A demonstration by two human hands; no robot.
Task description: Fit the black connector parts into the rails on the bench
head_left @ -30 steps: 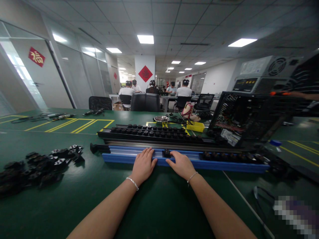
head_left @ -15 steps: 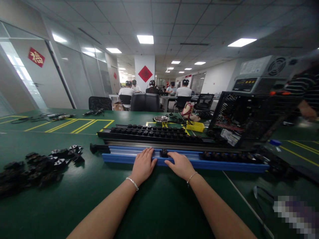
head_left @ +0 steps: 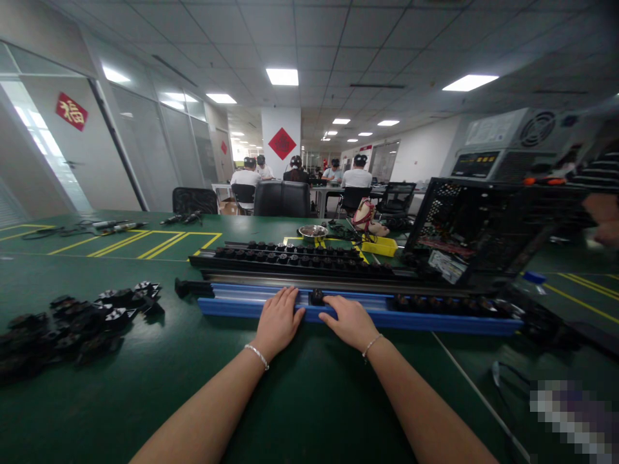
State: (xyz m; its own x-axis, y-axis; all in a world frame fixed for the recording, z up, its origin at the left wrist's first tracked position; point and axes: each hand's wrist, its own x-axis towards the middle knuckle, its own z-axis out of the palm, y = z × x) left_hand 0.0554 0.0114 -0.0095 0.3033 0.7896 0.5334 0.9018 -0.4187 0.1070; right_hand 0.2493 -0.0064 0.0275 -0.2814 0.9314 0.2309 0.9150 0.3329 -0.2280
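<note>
A long blue rail (head_left: pixel 430 320) with a pale inner channel lies crosswise before me on the green table. My left hand (head_left: pixel 279 321) rests flat over the rail's middle, fingers stretched out and thumb apart. Just right of it, a small black part (head_left: pixel 317 296) sits in the channel. My right hand (head_left: pixel 352 321) lies over the rail with its index fingertip at that part and its thumb apart on the front wall; its other fingertips are hidden. A row of similar black parts (head_left: pixel 425 303) fills the rail's right end.
Behind the rail lie black rails (head_left: pixel 290 259) carrying rows of black parts. A pile of black parts (head_left: pixel 72 328) is at left. An open computer case (head_left: pixel 464 232) stands at right, near a yellow tray (head_left: pixel 380 245) and a metal bowl (head_left: pixel 313 231). Several people sit farther back.
Both my hands stay in nearly the same place on the rail. The small black part has shifted very slightly left. At the far right, a person in a striped top has moved.
</note>
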